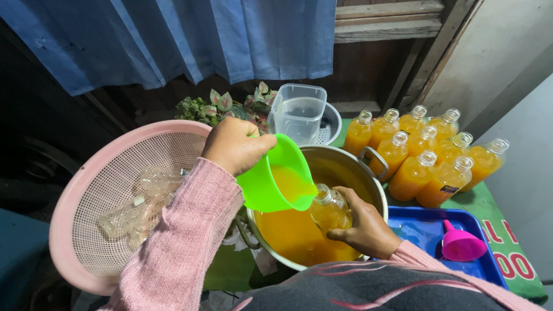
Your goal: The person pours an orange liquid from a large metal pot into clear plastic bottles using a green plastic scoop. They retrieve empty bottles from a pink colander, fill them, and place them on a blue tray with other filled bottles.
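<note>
Both arms wear pink ribbed knit sleeves ending in snug cuffs at the wrists. The left hand (pixel 236 145) and right hand (pixel 363 224) are bare. A dark grey garment with thin pink stripes covers the chest.

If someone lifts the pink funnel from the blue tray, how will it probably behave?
The pink funnel looks like thin plastic, so probably light and fairly stiff. It lies on its side in the blue tray, so a push may roll it in a curve. The tray looks wet, so it may be slippery.
</note>
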